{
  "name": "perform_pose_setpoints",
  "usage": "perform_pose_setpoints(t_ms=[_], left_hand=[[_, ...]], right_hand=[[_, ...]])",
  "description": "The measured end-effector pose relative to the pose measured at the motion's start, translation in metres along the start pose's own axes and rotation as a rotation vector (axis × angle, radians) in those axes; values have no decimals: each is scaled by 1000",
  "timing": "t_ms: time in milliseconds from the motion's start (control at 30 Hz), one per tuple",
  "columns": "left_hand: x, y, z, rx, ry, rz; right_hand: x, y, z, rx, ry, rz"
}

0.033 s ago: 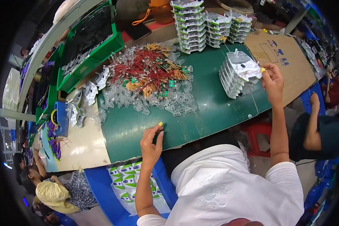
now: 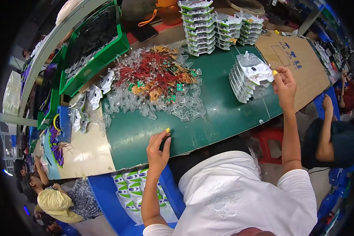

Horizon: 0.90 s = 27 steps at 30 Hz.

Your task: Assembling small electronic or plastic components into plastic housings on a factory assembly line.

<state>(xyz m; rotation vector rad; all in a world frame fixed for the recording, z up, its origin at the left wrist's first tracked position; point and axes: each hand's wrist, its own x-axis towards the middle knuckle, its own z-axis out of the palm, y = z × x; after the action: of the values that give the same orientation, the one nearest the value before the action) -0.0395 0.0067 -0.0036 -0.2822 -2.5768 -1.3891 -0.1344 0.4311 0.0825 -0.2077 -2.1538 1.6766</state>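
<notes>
My right hand point(image 2: 285, 85), a yellow cover on one fingertip, closes at the right edge of the top white plastic housing point(image 2: 255, 69). That housing lies on a leaning stack of similar clear and white housings point(image 2: 240, 86) on the green table mat point(image 2: 220, 114). Over the mat's near edge hovers my left hand point(image 2: 158, 151), thumb and forefinger apart, with nothing visible between them; one of its fingertips also wears a yellow cover. Beyond it spreads a heap of red wires point(image 2: 145, 72) with small boards, and clear plastic pieces point(image 2: 185, 108) lie along its near side.
Tall stacks of housings point(image 2: 198, 29) stand at the back. A flat cardboard sheet point(image 2: 303, 78) covers the right side. Green bins point(image 2: 72, 84) and loose white housings point(image 2: 94, 96) are at the left. Below the table's edge sits a blue bin point(image 2: 106, 196). A co-worker point(image 2: 328, 141) is close at right.
</notes>
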Motion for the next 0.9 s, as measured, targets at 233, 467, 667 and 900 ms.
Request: perform_pose_setpoints(t_ms=[233,467,667,900], left_hand=[[-1,-6,2,-30,52,21],[-7,-10,3,-39,103,77],[-9,-13,2,-56,132,139],[-8,-13,2,-74,151,160]], right_hand=[[-21,4,-3,0,138,-144],[-81,-53,117,-141,-268,-588],[-40,-11,255,-206,-386,-237],[-8,-2,274,-128,-400,-232]])
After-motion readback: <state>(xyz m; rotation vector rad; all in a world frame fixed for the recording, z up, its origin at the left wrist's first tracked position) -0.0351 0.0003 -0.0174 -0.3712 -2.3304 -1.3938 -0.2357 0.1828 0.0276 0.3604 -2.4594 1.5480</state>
